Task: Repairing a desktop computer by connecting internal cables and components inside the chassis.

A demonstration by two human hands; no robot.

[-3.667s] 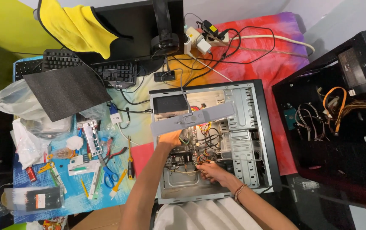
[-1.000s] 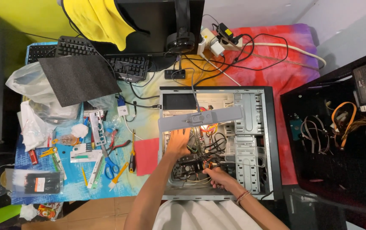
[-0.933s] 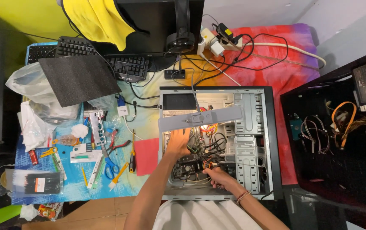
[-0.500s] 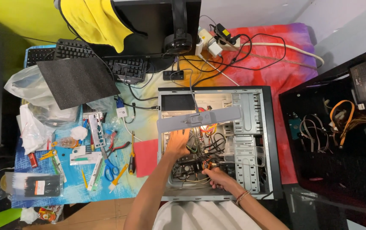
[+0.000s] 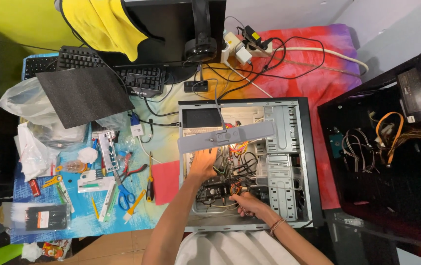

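Case (image 5: 289,122) lies open on the cloth (image 5: 318,78) before us. Our left hand (image 5: 203,164) rests flat inside, fingers spread; our right hand (image 5: 249,203) pinches cables (image 5: 242,164) near the board.

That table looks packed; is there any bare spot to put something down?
Barely. The red cloth between the open case and the black case is free, cables aside. Left of the open case, tools crowd the blue mat. Both hands fill the open case.
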